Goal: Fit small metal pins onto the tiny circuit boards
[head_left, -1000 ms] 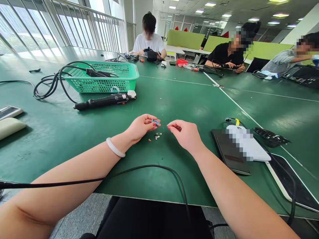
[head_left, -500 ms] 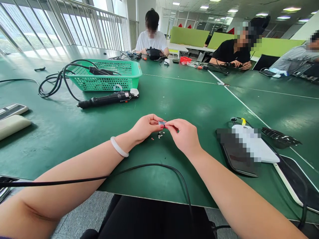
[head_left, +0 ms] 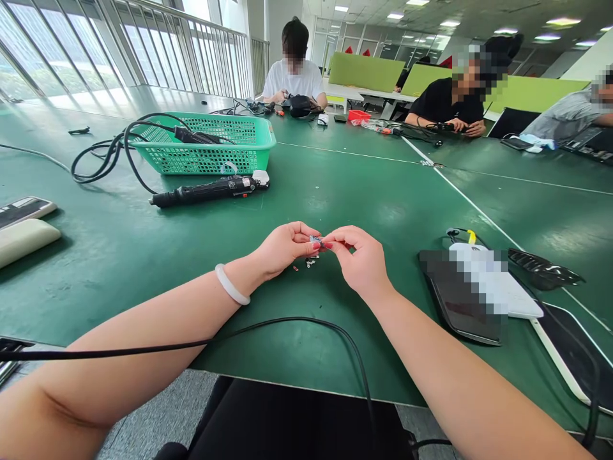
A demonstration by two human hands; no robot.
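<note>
Between thumb and fingers, my left hand (head_left: pixel 287 248) pinches a small blue-grey part (head_left: pixel 315 239), too small to name more exactly. My right hand (head_left: pixel 358 255) is closed in a pinch at the right end of that same part, thumb and index fingertips meeting on it. Just below the fingertips, small metal pieces (head_left: pixel 310 262) lie on the green tabletop (head_left: pixel 306 348), and a tiny reddish piece (head_left: pixel 295 268) rests to their left. A white band (head_left: pixel 232 285) circles my left wrist.
A black electric screwdriver (head_left: pixel 211 191) lies before a green basket (head_left: pixel 204 160) with a cable. To the right are a dark case (head_left: pixel 457 306), a white device (head_left: pixel 522 306) and a black plastic piece (head_left: pixel 544 268). A black cable (head_left: pixel 287 319) crosses above my forearm. Co-workers sit across the table.
The view has shifted slightly. My right thumb and index finger have turned a little at the part's end, and the fingertips of both hands are closer together. Both hands keep their hold.
</note>
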